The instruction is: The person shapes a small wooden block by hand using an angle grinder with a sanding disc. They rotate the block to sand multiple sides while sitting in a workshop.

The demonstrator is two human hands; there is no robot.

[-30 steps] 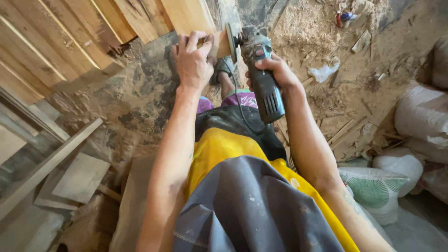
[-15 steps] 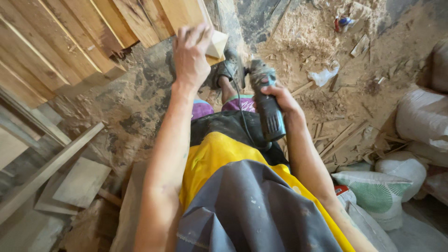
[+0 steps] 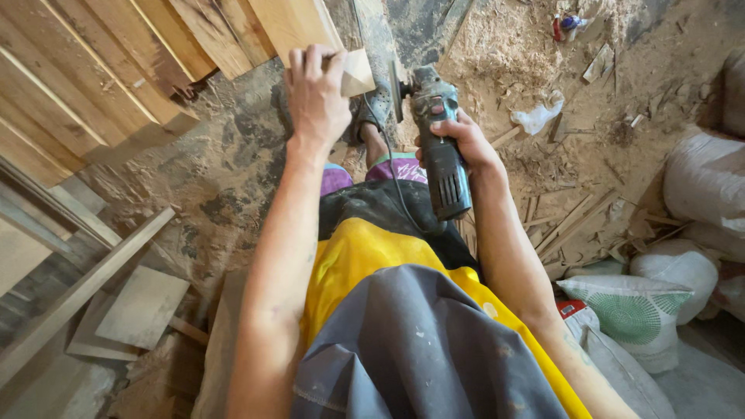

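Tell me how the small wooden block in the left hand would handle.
The small wooden block looks stiff and probably light, since the left hand pinches it alone. Flat faces suggest it won't roll. Sawdust might make it slightly slippery.

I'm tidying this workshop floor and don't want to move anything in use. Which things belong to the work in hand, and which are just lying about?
In use:
- small wood piece, pressed by the left hand
- angle grinder, gripped by the right hand

Lying about:
- stacked planks
- flat boards
- white sacks
- wood offcuts
- sawdust pile
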